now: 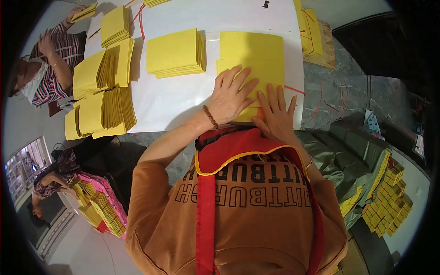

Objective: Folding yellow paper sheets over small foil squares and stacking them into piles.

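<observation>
Hands: 2, both bare. L hand is flat w/ fingers spread on the yellow paper pile; R hand is spread flat right beside it on the same pile, not pinching anything afaict.
Pile location: near R corner of the white table, directly in front of the person.
Other piles on table: 1 neat yellow stack just L of the pile, plus a yellow cluster along the L edge, approx 5 or more, overlapping so can't count exactly.
Pink wrap: 1, lower L, w/ rows of yellow bundles against it; can't tell if it's a bag.
Green cover: 1, on the R, yellow showing along its edge; block of tied bundles next to it, too many to count.
Wooden board: 1, top R, yellow sheets on it.
Co-workers: 2 on the L, the striped one gripping a small yellow stack.
Bead bracelet: 1, L wrist.
</observation>
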A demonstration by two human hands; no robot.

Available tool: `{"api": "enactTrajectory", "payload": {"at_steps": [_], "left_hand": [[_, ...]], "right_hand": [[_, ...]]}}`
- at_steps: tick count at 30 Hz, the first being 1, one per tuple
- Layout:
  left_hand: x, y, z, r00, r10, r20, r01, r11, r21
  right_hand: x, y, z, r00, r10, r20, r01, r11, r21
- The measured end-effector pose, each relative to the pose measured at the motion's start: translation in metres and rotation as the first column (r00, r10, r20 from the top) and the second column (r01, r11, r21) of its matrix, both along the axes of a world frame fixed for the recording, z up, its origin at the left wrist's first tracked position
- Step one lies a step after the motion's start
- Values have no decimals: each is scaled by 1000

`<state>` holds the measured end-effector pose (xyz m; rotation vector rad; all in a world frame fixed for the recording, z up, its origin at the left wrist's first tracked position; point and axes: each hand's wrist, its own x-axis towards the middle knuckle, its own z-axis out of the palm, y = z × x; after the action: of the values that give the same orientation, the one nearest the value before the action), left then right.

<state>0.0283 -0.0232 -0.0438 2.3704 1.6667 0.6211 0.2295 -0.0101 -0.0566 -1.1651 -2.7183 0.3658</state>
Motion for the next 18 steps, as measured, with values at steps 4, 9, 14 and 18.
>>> {"api": "enactTrajectory", "payload": {"at_steps": [4, 9, 14, 18], "left_hand": [[-6, 2, 9, 985, -172, -14, 172, 985, -29], [6, -2, 9, 946, -177, -272, 210, 973, 99], [19, -5, 8, 902, -28, -430, 159, 949, 272], [11, 0, 16, 960, -78, -270, 105, 991, 85]], "right_hand": [[0, -1, 2, 999, -8, 42, 8, 1000, -8], [0, 2, 10, 999, -19, 46, 24, 992, -124], [1, 10, 36, 974, -172, -147, 75, 859, -507], [12, 25, 45, 759, -444, -476, -58, 682, -729]]}}
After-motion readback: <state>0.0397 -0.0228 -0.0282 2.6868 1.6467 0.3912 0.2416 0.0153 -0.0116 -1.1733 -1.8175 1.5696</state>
